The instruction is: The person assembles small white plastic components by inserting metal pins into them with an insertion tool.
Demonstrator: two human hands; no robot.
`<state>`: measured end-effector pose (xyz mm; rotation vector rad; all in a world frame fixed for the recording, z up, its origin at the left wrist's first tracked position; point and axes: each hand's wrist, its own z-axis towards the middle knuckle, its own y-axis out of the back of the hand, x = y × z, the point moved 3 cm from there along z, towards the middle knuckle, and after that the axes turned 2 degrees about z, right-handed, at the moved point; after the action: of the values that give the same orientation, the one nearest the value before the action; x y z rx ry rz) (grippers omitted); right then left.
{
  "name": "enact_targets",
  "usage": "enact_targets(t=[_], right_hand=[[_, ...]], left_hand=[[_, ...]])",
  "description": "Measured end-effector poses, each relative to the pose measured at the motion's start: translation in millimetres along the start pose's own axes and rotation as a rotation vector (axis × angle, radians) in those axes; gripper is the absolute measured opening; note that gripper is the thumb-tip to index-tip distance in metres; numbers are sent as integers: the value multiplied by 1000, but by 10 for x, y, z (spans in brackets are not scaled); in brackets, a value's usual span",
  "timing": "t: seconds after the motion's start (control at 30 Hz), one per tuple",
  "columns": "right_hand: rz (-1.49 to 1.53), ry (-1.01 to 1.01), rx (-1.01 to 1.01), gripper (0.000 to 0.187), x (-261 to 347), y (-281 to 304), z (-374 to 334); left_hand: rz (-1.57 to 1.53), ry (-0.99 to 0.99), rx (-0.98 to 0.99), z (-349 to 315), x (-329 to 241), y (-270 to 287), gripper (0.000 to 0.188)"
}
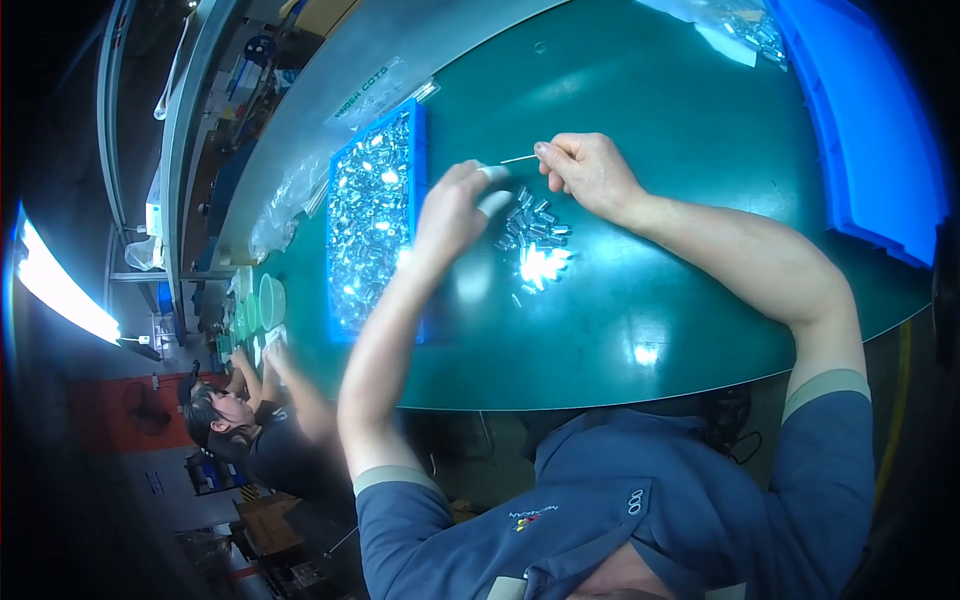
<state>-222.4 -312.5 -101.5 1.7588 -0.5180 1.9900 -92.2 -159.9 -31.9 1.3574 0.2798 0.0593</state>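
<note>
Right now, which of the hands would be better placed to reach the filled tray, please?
Probably the left hand: it is nearer the filled tray, with thumb and forefinger apart, while the right hand is farther off and holds a thin rod.

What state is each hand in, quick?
Left hand: blurred; can't tell whether it's open or holding something.
Right hand: closed, holding a thin rod.

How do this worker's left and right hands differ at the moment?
Covering: the left hand wears white finger covers; none show on the right hand.
Grip: the right hand pinches a thin rod, while whether the left hand holds anything is unclear.
Sharpness: the left hand looks blurred; the right hand looks crisper.
Shared: both are above the green table, near the loose metal pieces.
</note>
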Motion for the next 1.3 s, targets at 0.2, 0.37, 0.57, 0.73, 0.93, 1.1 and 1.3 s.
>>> enact_targets(t=[0.2, 0.37, 0.57, 0.73, 0.93, 1.1, 1.3], right_hand=[[-3, -10, -20, 39, 50, -20, -4], [-20, 1, -1, 37, 18, -7, 14], [-145, 38, 13, 32, 3, -38, -13], [-230, 41, 61, 30, 99, -25, -49], [-246, 112, 90, 32, 28, -85, -65], [-196, 76, 90, 37, 103, -60, -75], [-226, 76, 144, 41, 104, -154, -177]], left_hand=[[-21, -38, 144, 44, -64, -80, 26], [45, 31, 43, 14, 27, -106, 25], [-107, 74, -51, -37, 90, -208, 20], [-280, 147, -97, -91, 53, -151, 19], [-325, 131, -120, -83, -45, -138, 20], [-232, 17, -110, -93, -153, -133, 21], [-272, 28, -136, -114, -244, -131, 19]])
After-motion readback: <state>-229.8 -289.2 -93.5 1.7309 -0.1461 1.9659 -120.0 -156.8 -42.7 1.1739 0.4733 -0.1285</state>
